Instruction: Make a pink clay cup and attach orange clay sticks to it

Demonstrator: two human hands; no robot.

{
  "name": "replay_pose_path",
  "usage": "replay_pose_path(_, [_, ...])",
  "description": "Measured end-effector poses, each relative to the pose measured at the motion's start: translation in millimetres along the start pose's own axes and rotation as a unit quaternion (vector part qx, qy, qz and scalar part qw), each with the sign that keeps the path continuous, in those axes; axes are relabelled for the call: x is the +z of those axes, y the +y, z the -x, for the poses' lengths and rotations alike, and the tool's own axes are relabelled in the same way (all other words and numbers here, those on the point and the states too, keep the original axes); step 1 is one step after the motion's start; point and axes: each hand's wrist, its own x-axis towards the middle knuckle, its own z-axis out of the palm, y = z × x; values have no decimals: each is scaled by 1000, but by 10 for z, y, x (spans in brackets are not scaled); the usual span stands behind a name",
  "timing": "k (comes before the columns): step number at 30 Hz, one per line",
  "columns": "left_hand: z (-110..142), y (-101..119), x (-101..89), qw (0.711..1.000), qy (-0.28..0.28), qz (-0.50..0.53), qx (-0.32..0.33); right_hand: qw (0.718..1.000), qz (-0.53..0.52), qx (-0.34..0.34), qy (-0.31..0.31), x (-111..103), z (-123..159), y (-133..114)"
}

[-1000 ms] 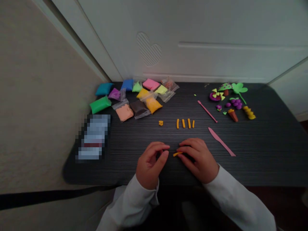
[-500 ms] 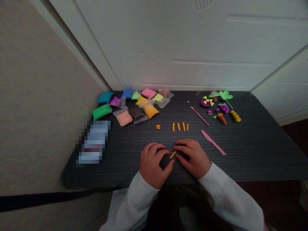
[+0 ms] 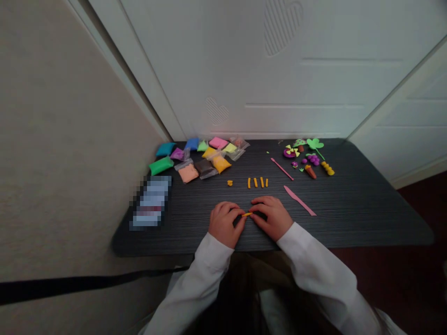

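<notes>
A short orange clay strip (image 3: 247, 214) lies level between my two hands, low over the front half of the dark table. My left hand (image 3: 225, 224) pinches its left end between thumb and forefinger. At the other end, the fingertips of my right hand (image 3: 273, 217) close on it. Beyond the hands, several similar orange clay strips (image 3: 255, 182) stand in a row side by side. To their left sits a small orange clay lump (image 3: 229, 183). A pink plastic knife (image 3: 299, 200) lies slantwise to the right of my right hand.
Bags of coloured clay (image 3: 188, 172) cluster at the back left. A pixelated flat object (image 3: 152, 202) lies at the left edge. A thin pink tool (image 3: 282, 169) is at the back right, near small clay models, among them purple grapes (image 3: 312, 160) and a green clover (image 3: 315, 144).
My fingers have closed on the two ends of the orange strip, which has turned from slanted to nearly level. The camera view has shifted.
</notes>
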Motion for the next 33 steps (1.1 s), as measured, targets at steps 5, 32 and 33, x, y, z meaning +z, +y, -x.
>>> replay_pose_path(5, [5, 3, -16, 1000, -3, 7, 4, 1000, 9, 1, -1, -18, -10, -26])
replay_pose_path(32, [45, 33, -102, 999, -18, 32, -2, 997, 13, 16, -81, -102, 13, -125])
replay_pose_path(33, [41, 32, -110, 999, -20, 39, -4, 997, 12, 18, -80, -99, 9, -131])
